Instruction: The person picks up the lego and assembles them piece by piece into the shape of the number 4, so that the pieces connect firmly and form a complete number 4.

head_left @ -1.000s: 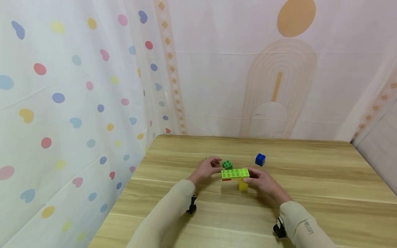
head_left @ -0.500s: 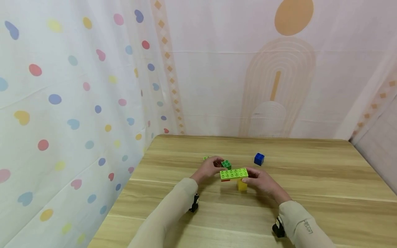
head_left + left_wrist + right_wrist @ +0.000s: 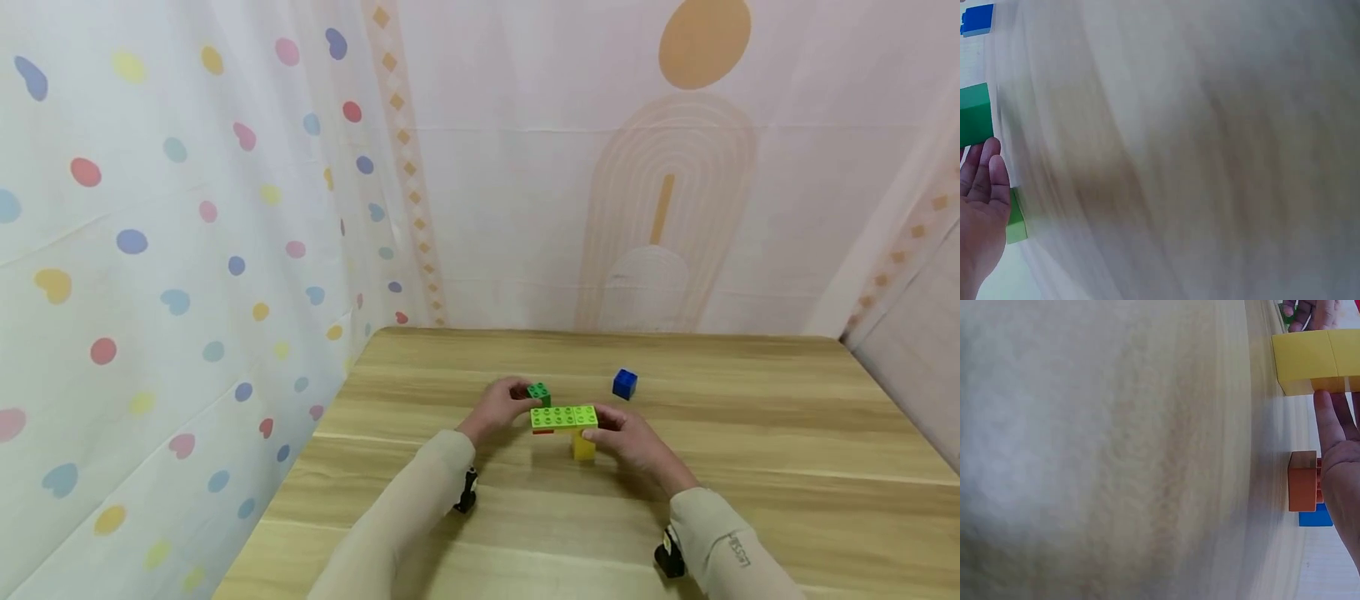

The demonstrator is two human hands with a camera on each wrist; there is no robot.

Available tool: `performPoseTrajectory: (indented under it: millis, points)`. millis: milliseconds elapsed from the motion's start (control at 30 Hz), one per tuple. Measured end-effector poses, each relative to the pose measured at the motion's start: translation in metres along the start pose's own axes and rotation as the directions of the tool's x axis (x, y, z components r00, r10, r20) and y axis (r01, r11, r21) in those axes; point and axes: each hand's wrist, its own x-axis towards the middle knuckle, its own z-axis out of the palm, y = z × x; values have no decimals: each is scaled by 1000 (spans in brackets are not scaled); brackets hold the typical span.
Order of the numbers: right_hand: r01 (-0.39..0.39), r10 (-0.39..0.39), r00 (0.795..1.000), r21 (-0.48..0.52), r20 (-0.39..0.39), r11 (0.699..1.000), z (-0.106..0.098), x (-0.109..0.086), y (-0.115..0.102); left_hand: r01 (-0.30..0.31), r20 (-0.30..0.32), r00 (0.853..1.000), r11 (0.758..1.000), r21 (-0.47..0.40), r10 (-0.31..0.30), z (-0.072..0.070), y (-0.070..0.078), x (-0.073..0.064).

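In the head view my left hand grips a dark green toy brick between thumb and fingers. That green brick shows its smooth side above the fingertips in the left wrist view. My right hand holds a joined brick build by its right end. Lime green bricks form the build's long studded top, with a bit of red under the left end. Stacked yellow bricks make a leg below the right end; the right fingers press against the yellow in the right wrist view.
A blue brick stands on the wooden table beyond the right hand. An orange brick and a blue one lie past the right hand in its wrist view. Behind the left hand sits a lime green brick. Patterned curtains hang around the table.
My left hand has closed around the dark green brick and shifted it slightly left. The lime brick behind that hand is now hidden in the head view. The right hand keeps its hold.
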Motion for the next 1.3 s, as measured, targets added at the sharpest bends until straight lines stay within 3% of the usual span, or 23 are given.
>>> performPoseTrajectory:
  millis: [167, 400, 633, 867, 1067, 1300]
  points:
    - [-8, 6, 998, -33, -63, 999, 3, 1, -1, -31, -26, 999, 999, -23, 30, -11, 2, 3]
    - [20, -23, 996, -32, -87, 999, 6, 3, -2, -37, -107, 994, 999, -8, 36, -31, 10, 1]
    - [32, -35, 993, -32, -111, 999, 10, 7, 1, -35, -131, 991, 999, -40, 29, -42, 22, -1]
    - [40, -42, 992, -19, -121, 999, 15, 7, 3, -87, -90, 993, 993, -81, 80, -45, 35, 0]
    - [40, -42, 989, -18, -141, 999, 19, 9, 3, -115, -28, 993, 990, -83, 113, -44, 57, -5]
    - [39, -39, 988, -5, -148, 999, 24, 9, -1, -171, 68, 982, 981, -89, 177, -37, 73, -11]
